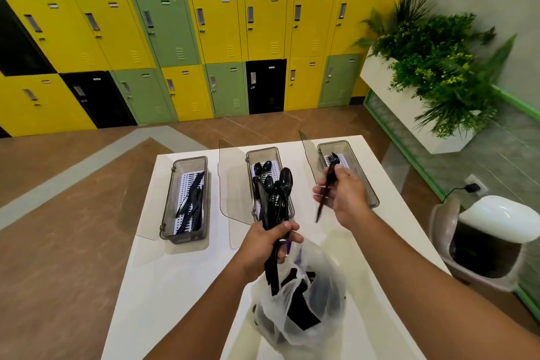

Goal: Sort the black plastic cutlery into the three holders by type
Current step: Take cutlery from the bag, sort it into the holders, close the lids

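Black spoons [282, 184] bunch upright in the left hand [267, 245], grip closed, above the plastic bag [301, 301]; right hand [343, 196] pinches one fork [328, 181] (tines up) over the right holder [371, 196] on the white surface [175, 286].

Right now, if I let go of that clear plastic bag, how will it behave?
The clear plastic bag looks thin and crumpled, so it will probably slump. The cutlery inside may tip it sideways. The left hand holds a bundle of cutlery above it, not clearly the bag.
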